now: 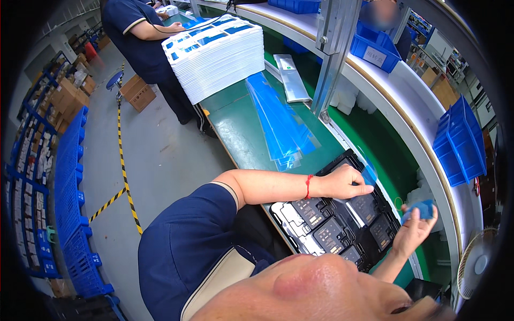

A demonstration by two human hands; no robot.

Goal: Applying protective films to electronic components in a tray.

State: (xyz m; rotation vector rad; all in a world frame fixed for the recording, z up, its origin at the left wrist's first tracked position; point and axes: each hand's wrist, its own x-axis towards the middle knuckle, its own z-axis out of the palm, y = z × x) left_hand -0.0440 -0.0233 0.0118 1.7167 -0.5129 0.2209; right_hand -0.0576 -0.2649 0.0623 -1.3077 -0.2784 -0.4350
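Observation:
My left hand (345, 183) is over the far part of a black tray (349, 157). Its fingers are curled and the thumb points right; whatever they may hold is hidden. A bluish, see-through piece of film (369, 174) shows just beyond it. Flat black rectangular modules (329, 235) with printed labels, looking like battery packs, lie in the tray's compartments. To the right of the tray, my right hand (415, 230) is raised, pinching a crumpled piece of blue film (418, 212) between thumb and fingers.
Long blue film strips (276, 120) lie fanned on the green table (227, 120). Behind them rises a tall stack of white trays (217, 61), beside a clear packet (292, 80). A metal post (329, 64) and a curved shelf with blue bins (461, 142) border the right. A co-worker (147, 45) stands far left.

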